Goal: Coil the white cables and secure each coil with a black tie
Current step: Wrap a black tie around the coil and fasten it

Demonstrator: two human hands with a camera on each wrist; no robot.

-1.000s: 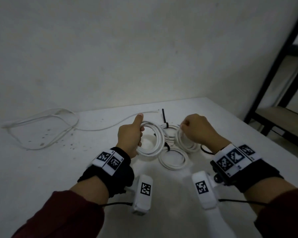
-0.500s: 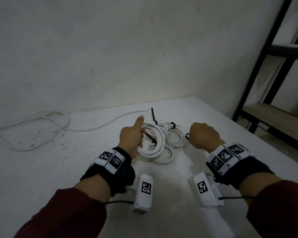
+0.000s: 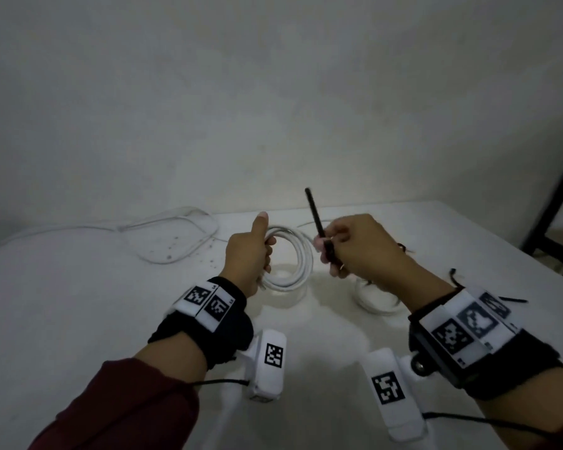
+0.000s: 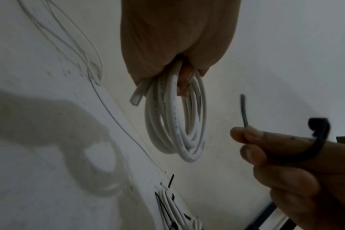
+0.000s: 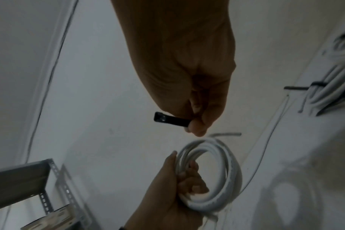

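My left hand (image 3: 263, 251) grips a white cable coil (image 3: 298, 254) and holds it upright above the table, thumb raised. The left wrist view shows the coil (image 4: 175, 124) hanging from the curled fingers, one cut end sticking out. Just right of the coil, my right hand (image 3: 327, 251) pinches a black tie (image 3: 316, 216) with its tail pointing up. The right wrist view shows the tie's head (image 5: 168, 119) protruding from the fingertips just above the coil (image 5: 213, 175); the tie is not touching it.
Coils bound with black ties (image 5: 329, 87) lie on the white table (image 3: 78, 319), partly hidden under my right forearm (image 3: 376, 302). A loose thin white cable (image 3: 176, 235) sprawls at the far left. A spare black tie (image 3: 514, 299) lies at the right. A dark metal shelf (image 3: 559, 206) stands past the table's right edge.
The left hand has lifted its coil away from the tied coils. The right hand, empty before, now holds a black tie up beside that coil.
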